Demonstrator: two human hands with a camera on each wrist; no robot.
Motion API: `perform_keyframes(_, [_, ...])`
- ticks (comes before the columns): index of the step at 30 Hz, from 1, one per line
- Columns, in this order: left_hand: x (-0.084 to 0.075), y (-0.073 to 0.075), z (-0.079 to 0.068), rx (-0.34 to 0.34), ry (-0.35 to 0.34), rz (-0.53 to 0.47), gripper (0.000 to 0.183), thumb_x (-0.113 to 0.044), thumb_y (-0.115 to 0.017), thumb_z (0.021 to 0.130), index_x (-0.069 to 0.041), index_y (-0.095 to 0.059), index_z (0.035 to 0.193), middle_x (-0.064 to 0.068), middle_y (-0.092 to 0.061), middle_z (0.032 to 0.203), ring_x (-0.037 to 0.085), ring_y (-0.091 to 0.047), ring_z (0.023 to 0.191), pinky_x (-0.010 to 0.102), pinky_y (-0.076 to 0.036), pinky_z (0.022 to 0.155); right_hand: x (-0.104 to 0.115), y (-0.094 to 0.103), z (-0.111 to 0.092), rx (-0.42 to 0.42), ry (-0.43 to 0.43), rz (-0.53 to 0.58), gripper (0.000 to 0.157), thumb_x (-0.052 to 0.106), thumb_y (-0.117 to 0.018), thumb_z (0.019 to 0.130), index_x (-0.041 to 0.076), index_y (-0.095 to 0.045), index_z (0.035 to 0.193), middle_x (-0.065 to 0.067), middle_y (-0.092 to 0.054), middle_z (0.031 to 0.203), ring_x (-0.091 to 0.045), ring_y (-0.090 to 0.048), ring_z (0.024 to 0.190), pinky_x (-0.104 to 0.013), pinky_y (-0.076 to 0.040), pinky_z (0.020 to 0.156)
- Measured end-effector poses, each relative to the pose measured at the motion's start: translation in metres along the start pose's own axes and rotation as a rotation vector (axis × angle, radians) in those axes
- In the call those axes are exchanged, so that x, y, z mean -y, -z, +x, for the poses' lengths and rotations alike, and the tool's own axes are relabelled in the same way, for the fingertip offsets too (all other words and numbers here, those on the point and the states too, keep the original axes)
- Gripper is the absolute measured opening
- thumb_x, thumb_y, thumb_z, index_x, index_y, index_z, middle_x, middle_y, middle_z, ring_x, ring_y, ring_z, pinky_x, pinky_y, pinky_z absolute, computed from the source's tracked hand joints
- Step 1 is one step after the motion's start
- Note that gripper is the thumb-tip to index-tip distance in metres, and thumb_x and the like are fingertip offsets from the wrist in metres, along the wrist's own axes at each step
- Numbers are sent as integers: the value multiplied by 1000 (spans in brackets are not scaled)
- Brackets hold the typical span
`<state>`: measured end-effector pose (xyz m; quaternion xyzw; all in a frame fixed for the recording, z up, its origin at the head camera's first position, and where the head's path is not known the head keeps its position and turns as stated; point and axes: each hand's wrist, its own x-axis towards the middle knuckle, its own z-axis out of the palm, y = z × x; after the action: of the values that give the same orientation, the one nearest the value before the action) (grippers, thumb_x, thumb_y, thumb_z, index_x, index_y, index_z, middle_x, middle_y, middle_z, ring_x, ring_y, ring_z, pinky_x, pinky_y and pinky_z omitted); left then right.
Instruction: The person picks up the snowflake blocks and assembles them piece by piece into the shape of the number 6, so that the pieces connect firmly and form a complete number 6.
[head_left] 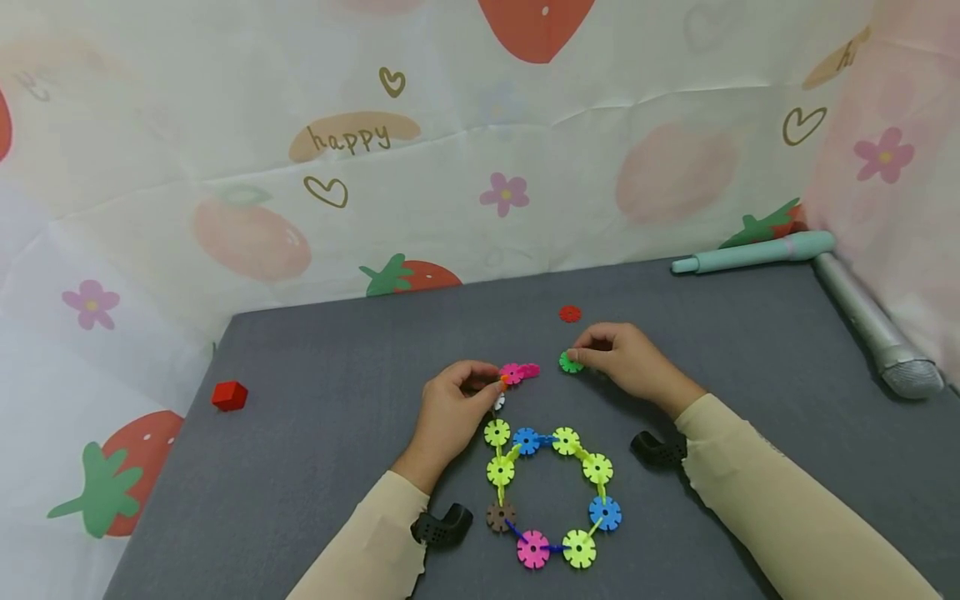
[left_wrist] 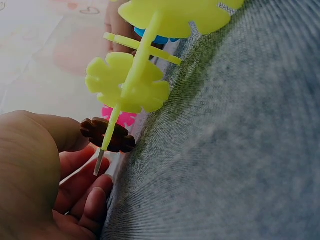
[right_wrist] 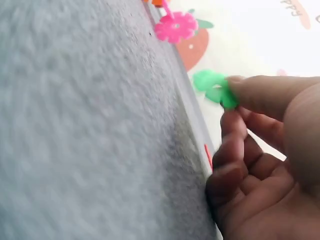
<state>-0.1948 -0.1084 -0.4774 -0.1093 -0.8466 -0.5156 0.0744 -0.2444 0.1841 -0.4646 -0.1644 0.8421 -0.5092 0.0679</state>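
Notched plastic discs, slotted edge to edge, form a ring on the table, with a yellow-green disc and a pink disc at its near side. From its upper left a tail runs up through a white disc to an orange disc and a pink disc. My left hand pinches the orange disc, mostly hidden by the fingers. To the right, my right hand holds a green disc between thumb and fingers, apart from the tail.
A loose red disc lies beyond my right hand. Far left is a red cube. At the back right lie a mint-green wand-shaped object and a silver microphone. A printed cloth hangs behind the grey table.
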Motion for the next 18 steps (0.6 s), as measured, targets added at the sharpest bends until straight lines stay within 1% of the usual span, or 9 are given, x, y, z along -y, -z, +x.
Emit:
perform_keyframes(4, [-1, 0, 0, 15, 10, -6, 16, -12, -83, 99, -9, -82, 115, -1, -77, 106, 18, -67, 94, 33, -55, 78, 3, -4, 0, 8, -42, 90, 15, 20, -79, 104, 5, -76, 105, -9, -68, 88, -27, -59, 81, -36, -51, 71])
perform_keyframes(6, [-1, 0, 0, 19, 14, -8, 17, -12, -83, 99, -9, -82, 115, -1, -77, 105, 18, -67, 93, 32, -55, 77, 4, -6, 0, 20, -71, 131, 15, 17, -78, 104, 3, -73, 104, -11, -67, 84, -26, -59, 76, -33, -51, 66])
perform_keyframes(9, [-2, 0, 0, 21, 11, -13, 18, -13, -83, 99, -9, -82, 116, -1, -77, 106, 18, -66, 93, 32, -54, 76, 7, -9, 0, 47, -107, 187, 13, 12, -76, 105, 0, -72, 106, -12, -73, 87, -23, -62, 73, -31, -51, 63])
perform_keyframes(13, [-2, 0, 0, 33, 9, -2, 23, -15, -82, 100, -8, -81, 122, 1, -77, 111, 19, -67, 97, 34, -55, 79, 11, -12, 0, 84, -175, 261, 17, 13, -70, 109, -4, -74, 108, -13, -78, 94, -18, -62, 68, -27, -45, 57])
perform_keyframes(16, [-3, 1, 0, 48, 17, 23, 30, -17, -81, 101, -7, -81, 128, 4, -77, 109, 19, -66, 96, 35, -54, 78, 13, -13, 0, 94, -221, 285, 22, 16, -68, 111, -4, -76, 109, -13, -78, 95, -15, -59, 64, -25, -40, 54])
perform_keyframes(18, [-3, 1, 0, 55, 23, 40, 32, -19, -81, 101, -7, -80, 131, 4, -78, 108, 19, -65, 94, 36, -53, 76, 15, -14, -1, 94, -237, 287, 23, 17, -66, 112, -3, -76, 108, -13, -79, 95, -14, -57, 62, -25, -39, 54])
